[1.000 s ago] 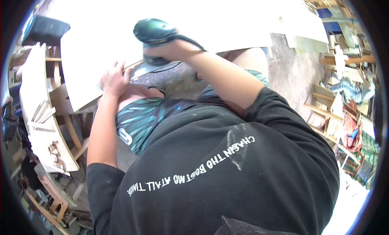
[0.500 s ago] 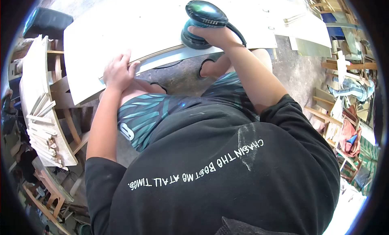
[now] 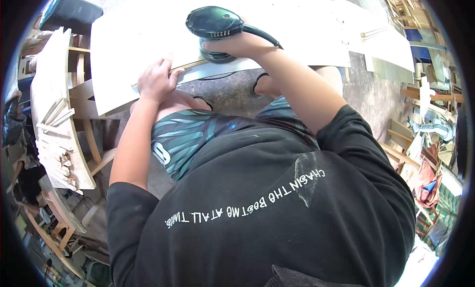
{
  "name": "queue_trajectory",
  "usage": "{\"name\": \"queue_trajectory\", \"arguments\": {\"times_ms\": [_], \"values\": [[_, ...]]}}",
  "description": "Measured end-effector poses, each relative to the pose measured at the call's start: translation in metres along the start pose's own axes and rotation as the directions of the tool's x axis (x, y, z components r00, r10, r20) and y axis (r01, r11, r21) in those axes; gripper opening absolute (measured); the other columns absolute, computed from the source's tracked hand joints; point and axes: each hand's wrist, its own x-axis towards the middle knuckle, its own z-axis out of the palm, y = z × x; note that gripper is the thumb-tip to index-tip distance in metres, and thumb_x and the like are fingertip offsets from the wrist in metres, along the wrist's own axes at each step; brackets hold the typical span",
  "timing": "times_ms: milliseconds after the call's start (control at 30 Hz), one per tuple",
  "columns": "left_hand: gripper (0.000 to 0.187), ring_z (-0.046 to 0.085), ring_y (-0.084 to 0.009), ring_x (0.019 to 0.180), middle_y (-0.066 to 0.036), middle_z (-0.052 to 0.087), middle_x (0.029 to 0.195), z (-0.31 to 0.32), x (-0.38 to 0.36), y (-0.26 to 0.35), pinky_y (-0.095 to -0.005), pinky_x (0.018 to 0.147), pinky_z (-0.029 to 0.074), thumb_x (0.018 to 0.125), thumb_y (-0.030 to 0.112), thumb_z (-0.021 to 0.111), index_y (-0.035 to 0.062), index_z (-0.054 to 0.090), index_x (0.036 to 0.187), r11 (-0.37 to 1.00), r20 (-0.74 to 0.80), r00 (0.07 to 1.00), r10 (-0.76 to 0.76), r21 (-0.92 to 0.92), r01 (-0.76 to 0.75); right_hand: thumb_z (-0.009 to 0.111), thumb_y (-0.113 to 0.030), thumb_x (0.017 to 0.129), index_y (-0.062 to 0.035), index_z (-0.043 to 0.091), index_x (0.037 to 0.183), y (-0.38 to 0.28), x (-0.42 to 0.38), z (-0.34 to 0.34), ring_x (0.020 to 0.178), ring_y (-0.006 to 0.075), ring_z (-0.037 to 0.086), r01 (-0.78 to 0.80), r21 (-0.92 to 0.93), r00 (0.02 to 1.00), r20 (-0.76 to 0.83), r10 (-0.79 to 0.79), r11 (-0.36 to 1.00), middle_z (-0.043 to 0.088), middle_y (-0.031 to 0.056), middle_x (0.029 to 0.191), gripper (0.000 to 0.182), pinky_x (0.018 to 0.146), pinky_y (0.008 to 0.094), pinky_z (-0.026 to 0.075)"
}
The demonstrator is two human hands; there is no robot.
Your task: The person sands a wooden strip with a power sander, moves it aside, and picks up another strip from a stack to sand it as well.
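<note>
My right hand (image 3: 236,45) is wrapped round the body of a dark green and black power sander (image 3: 213,23). The round base of the sander rests on a thin wooden strip, close to the near edge of the white board. At the left end of this wooden strip (image 3: 192,65), my left hand (image 3: 157,80) grips it against the board edge, thumb on the near side and fingers over the top. A black cord (image 3: 262,34) leads back from the sander over my right wrist. The strip's part under the sander is hidden.
The large white board (image 3: 133,39) spreads across the work surface before me. On the left, a side bench (image 3: 52,84) carries several cut wood pieces (image 3: 54,158). A black box (image 3: 71,12) stands at the far left. Thin sticks (image 3: 373,33) lie on the board's right part.
The sander and my right hand have slid left along the strip, closer to my left hand. My left hand keeps its hold; the whole view has shifted slightly.
</note>
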Motion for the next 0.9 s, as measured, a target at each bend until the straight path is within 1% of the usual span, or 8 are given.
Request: {"name": "queue_trajectory", "arguments": {"times_ms": [333, 367, 500, 600, 667, 800, 833, 900], "values": [[0.048, 0.073, -0.0382, 0.094, -0.012, 0.072, 0.114, -0.001, -0.001, -0.001, -0.0504, 0.074, 0.06, 0.1, 0.053, 0.061, 0.0097, 0.068, 0.12, 1.0, 0.049, 0.999, -0.002, 0.031, 0.0, 0.074, -0.036, 0.078, -0.008, 0.074, 0.11, -0.018, 0.003, 0.015, 0.088, 0.033, 0.071, 0.066, -0.005, 0.993, 0.096, -0.065, 0.998, 0.077, 0.0183, 0.099, 0.042, 0.083, 0.0439, 0.057], [0.048, 0.073, -0.0383, 0.094, -0.012, 0.072, 0.112, -0.002, -0.001, 0.0, -0.0503, 0.074, 0.06, 0.1, 0.053, 0.061, 0.0097, 0.068, 0.12, 0.999, 0.053, 0.999, -0.008, 0.033, 0.006, 0.084, -0.05, 0.081, -0.0116, 0.074, 0.129, -0.002, 0.008, 0.013, 0.105, 0.0226, 0.071, -0.105, -0.045, 0.975, 0.195, 0.111, 0.993, 0.077, 0.0125, 0.119, 0.062, 0.094, 0.04, 0.057], [0.047, 0.073, -0.0396, 0.091, -0.014, 0.073, 0.107, 0.001, -0.001, -0.004, -0.0505, 0.073, 0.06, 0.101, 0.053, 0.06, 0.0094, 0.067, 0.117, 0.997, -0.003, 0.999, 0.052, 0.05, -0.052, 0.079, -0.051, 0.09, -0.0137, 0.076, 0.126, -0.001, -0.008, -0.017, 0.107, 0.02, 0.071, -0.186, -0.024, 0.971, 0.151, 0.187, 0.982, 0.077, 0.0111, 0.118, 0.052, 0.094, 0.0342, 0.056], [0.043, 0.073, -0.0417, 0.092, -0.015, 0.072, 0.107, -0.011, 0.0, 0.003, -0.053, 0.076, 0.059, 0.103, 0.05, 0.056, 0.0095, 0.068, 0.113, 0.999, 0.142, 0.99, -0.023, -0.024, 0.027, 0.073, -0.051, 0.095, -0.0151, 0.074, 0.127, 0.044, 0.011, 0.016, 0.108, 0.019, 0.069, -0.374, 0.176, 0.844, 0.472, 0.255, 0.911, 0.076, 0.0106, 0.12, 0.049, 0.096, 0.0354, 0.055], [0.041, 0.071, -0.0438, 0.101, -0.02, 0.072, 0.115, -0.001, -0.005, -0.001, -0.0587, 0.085, 0.057, 0.102, 0.044, 0.053, 0.0107, 0.07, 0.118, 0.991, 0.257, 0.959, -0.121, 0.089, 0.101, 0.076, -0.042, 0.09, -0.0138, 0.074, 0.117, 0.026, 0.011, 0.027, 0.098, 0.0178, 0.068, -0.28, 0.267, 0.902, 0.401, 0.158, 0.922, 0.075, 0.0082, 0.107, 0.04, 0.09, 0.0364, 0.056], [0.065, 0.069, -0.0407, 0.102, -0.022, 0.071, 0.112, 0.007, 0.001, -0.012, -0.0531, 0.087, 0.056, 0.095, 0.044, 0.061, 0.0008, 0.06, 0.144, 1.0, 0.091, 0.996, -0.008, -0.009, 0.009, 0.08, -0.028, 0.08, -0.0107, 0.073, 0.095, -0.03, -0.013, 0.004, 0.079, 0.0188, 0.066, -0.186, 0.323, 0.98, 0.135, 0.149, 0.928, 0.074, 0.0055, 0.083, 0.024, 0.078, 0.0396, 0.056], [0.066, 0.068, -0.0396, 0.101, -0.02, 0.07, 0.11, 0.007, -0.001, -0.013, -0.0515, 0.086, 0.055, 0.094, 0.044, 0.062, 0.0009, 0.06, 0.145, 1.0, 0.043, 0.999, 0.026, 0.006, -0.026, 0.081, -0.028, 0.079, -0.0103, 0.073, 0.099, -0.008, -0.013, 0.009, 0.082, 0.0219, 0.069, 0.057, 0.259, 0.994, -0.102, -0.032, 0.964, 0.076, 0.0077, 0.088, 0.028, 0.079, 0.0406, 0.056], [0.069, 0.065, -0.0375, 0.098, -0.018, 0.069, 0.106, 0.0, 0.004, -0.007, -0.0489, 0.086, 0.053, 0.092, 0.043, 0.065, 0.0012, 0.06, 0.146, 0.998, -0.006, 0.998, 0.067, 0.017, -0.067, 0.083, -0.026, 0.078, -0.0117, 0.072, 0.111, 0.011, -0.021, -0.002, 0.093, 0.024, 0.072, 0.121, 0.227, 0.979, -0.19, -0.078, 0.966, 0.077, 0.0109, 0.101, 0.038, 0.089, 0.0391, 0.057]]}}
